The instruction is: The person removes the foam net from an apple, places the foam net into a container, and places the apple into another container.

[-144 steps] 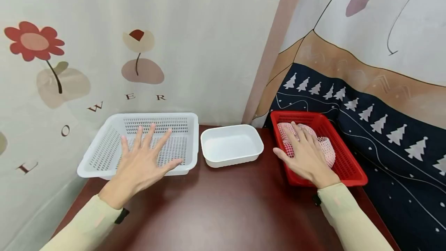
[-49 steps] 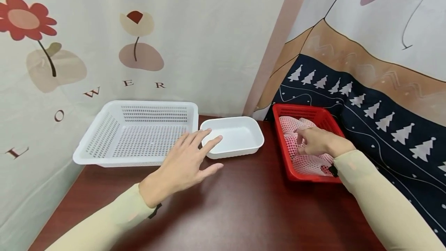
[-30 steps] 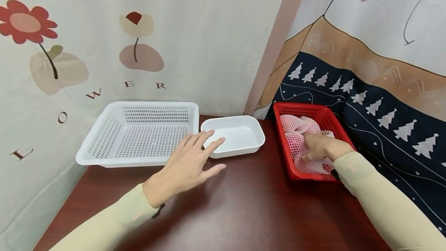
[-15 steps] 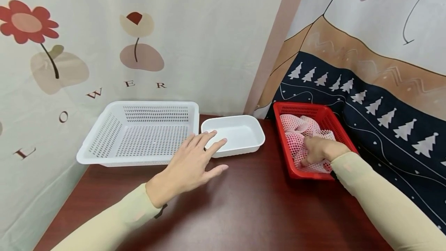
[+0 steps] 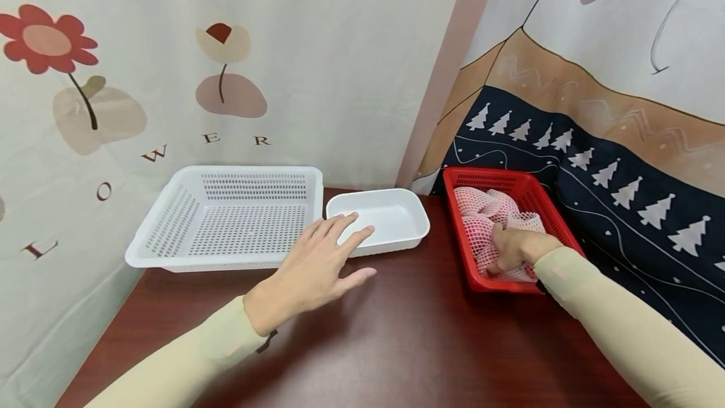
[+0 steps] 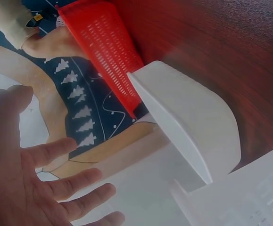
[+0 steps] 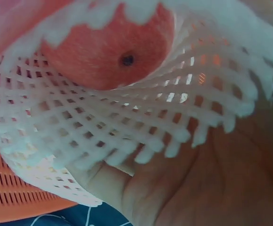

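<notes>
My right hand (image 5: 512, 250) reaches down into the red basket (image 5: 557, 219), its fingers curled around an apple in a white foam net. Close up in the right wrist view, the red apple (image 7: 112, 59) shows its dark blossom end through the mouth of the foam net (image 7: 112, 113), with palm and fingers against the netting. Several more pink-and-white netted fruits (image 5: 476, 200) lie beside it. With fingers spread, my left hand (image 5: 308, 269) hovers at the near left corner of a small white tray (image 5: 396, 219), holding nothing.
A large white slotted basket (image 5: 226, 263) stands at the left, close beside the tray. All stand on a dark red-brown table (image 5: 396, 332). A printed curtain (image 5: 340, 80) hangs right behind them, and dark tree-patterned cloth (image 5: 612, 206) runs along the right.
My left hand has moved right, from over the white basket to the small tray. My right hand, earlier spread flat over the fruits, has curled down around one near the basket's front.
</notes>
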Motion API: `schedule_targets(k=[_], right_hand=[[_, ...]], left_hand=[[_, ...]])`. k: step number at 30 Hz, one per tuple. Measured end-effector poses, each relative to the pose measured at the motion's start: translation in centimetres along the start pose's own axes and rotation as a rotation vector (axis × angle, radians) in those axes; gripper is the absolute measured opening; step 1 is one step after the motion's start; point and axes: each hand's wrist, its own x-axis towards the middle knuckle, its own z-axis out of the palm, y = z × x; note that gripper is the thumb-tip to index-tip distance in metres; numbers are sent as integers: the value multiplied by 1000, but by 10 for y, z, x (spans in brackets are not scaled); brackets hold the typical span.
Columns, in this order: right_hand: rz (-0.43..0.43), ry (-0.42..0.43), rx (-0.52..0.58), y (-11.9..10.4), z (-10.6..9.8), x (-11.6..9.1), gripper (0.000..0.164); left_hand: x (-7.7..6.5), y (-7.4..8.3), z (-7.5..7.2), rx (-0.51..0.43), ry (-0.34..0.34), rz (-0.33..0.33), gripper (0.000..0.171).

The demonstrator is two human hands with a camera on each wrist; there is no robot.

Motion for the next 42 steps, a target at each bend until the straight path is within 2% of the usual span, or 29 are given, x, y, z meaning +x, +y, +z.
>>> schedule_targets(k=[8, 15, 27, 35, 42], right_hand=[[19, -26, 61, 3, 5, 4, 126], [-25, -1, 76, 5, 8, 7, 122], [-55, -31, 84, 10, 6, 6, 127], [-52, -66, 162, 16, -1, 3, 140], [-51, -74, 179, 17, -14, -7, 142]], left_hand=[[0, 3, 1, -10, -5, -8, 76], [0, 4, 2, -8, -8, -8, 76], [3, 6, 7, -31, -34, -5, 75], [5, 6, 9, -36, -19, 2, 74], [8, 8, 11, -45, -31, 8, 74]])
